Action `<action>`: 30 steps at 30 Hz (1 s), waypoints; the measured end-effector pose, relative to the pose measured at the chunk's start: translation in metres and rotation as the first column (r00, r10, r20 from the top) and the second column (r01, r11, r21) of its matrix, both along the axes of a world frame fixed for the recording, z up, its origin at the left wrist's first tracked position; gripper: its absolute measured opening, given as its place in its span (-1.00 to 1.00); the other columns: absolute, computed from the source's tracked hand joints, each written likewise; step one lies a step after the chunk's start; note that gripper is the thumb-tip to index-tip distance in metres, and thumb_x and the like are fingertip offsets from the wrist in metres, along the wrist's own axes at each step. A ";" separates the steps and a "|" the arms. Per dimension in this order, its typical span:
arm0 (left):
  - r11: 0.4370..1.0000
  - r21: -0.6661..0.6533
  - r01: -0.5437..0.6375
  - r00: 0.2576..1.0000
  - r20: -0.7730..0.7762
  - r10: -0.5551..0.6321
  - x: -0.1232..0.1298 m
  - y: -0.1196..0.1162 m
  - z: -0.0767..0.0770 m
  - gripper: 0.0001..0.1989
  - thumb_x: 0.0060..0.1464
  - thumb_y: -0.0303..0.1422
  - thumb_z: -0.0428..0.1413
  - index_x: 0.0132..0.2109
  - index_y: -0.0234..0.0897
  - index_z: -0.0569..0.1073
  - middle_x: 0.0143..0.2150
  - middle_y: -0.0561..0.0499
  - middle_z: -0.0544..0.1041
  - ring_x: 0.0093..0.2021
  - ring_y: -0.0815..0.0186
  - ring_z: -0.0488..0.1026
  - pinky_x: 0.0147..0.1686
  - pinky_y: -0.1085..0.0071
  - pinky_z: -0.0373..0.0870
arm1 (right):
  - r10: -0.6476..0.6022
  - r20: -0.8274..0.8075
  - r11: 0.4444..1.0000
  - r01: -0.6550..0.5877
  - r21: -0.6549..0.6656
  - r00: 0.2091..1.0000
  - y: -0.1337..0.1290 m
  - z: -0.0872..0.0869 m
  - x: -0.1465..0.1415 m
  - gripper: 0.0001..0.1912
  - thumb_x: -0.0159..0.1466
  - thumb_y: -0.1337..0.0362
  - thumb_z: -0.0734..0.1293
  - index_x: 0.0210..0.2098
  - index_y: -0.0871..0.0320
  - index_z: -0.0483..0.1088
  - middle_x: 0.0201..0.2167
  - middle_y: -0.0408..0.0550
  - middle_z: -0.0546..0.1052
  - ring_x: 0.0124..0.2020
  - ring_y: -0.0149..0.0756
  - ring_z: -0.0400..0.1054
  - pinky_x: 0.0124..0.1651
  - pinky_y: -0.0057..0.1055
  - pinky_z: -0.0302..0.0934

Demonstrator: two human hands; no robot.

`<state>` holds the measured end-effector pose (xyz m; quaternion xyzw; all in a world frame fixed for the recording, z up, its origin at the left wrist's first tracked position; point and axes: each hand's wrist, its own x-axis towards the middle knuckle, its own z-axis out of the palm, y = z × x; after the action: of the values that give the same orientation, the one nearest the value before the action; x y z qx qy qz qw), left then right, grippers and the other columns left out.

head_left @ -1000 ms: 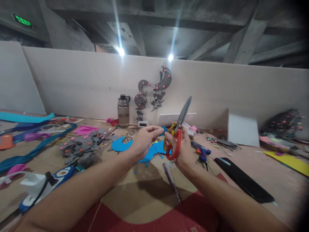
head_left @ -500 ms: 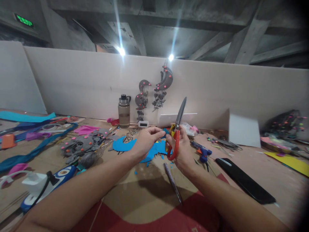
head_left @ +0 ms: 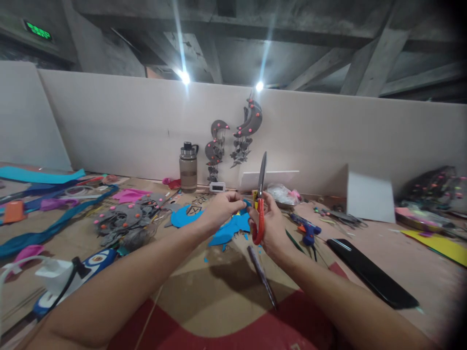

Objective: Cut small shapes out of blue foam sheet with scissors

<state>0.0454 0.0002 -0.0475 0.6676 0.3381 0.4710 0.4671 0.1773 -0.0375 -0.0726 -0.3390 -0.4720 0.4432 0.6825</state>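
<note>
My right hand [head_left: 273, 226] is closed around a pair of scissors [head_left: 260, 218] with red handles, blades pointing up and seemingly together. A small dark blue piece of felt [head_left: 247, 202] is pinched in the fingertips of my left hand [head_left: 223, 209], close to my right fingers, which may touch it too. Something yellow shows behind the scissors, partly hidden. Beneath both hands, bright blue felt sheets [head_left: 228, 231] and small blue scraps lie on the cardboard-covered table [head_left: 189, 296].
A pen-like stick [head_left: 261, 277] lies in front of my hands. To the right are a blue glue gun [head_left: 308, 231] and a black phone [head_left: 372, 272]. A water bottle [head_left: 188, 170] stands at the back. Grey felt pieces [head_left: 120, 221] and a power strip [head_left: 87, 272] lie left.
The scissors have turned more upright, their tip swinging left and slightly down. My right hand has shifted a little; my left still pinches the dark blue piece.
</note>
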 end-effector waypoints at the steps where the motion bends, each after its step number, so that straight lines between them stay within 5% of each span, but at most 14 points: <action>1: 1.000 0.013 0.005 0.999 -0.047 -0.005 -0.002 0.002 0.001 -0.87 -0.14 -0.33 0.17 -0.50 -0.28 0.39 -0.58 0.14 0.31 -0.53 0.43 0.19 -0.47 0.45 0.10 | 0.002 0.020 1.000 -0.001 -0.013 1.000 0.000 -0.001 0.000 -0.37 -0.01 0.27 0.47 0.02 0.02 0.20 -0.41 -0.32 0.35 -0.66 -0.61 0.09 -0.66 -0.60 0.05; 16: 0.983 0.049 0.178 0.905 -0.400 -0.144 -0.029 0.008 0.022 -0.91 -0.15 -0.38 0.19 -0.40 -0.29 0.55 -0.47 0.01 0.54 -0.46 0.32 0.42 -0.43 0.43 0.31 | 0.018 0.267 0.997 0.001 -0.072 0.964 0.005 -0.009 0.002 -0.39 0.00 0.33 0.39 0.06 0.11 0.25 -0.41 -0.25 0.39 -0.61 -0.55 0.10 -0.60 -0.56 0.01; 30: 0.973 0.061 0.224 0.727 -0.676 -0.125 -0.037 0.005 0.035 -0.80 -0.13 -0.33 0.13 -0.34 -0.33 0.57 -0.50 0.04 0.51 -0.47 0.35 0.42 -0.45 0.48 0.27 | 0.005 0.426 1.000 0.007 -0.027 0.905 0.000 -0.003 -0.001 -0.41 -0.08 0.35 0.31 0.00 0.21 0.30 -0.36 -0.10 0.50 -0.46 -0.42 0.24 -0.42 -0.47 0.15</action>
<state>0.0087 0.0048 -0.0129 0.8511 0.3849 0.1772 0.3100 0.1763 -0.0375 -0.0760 -0.4371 -0.6033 0.3648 0.5585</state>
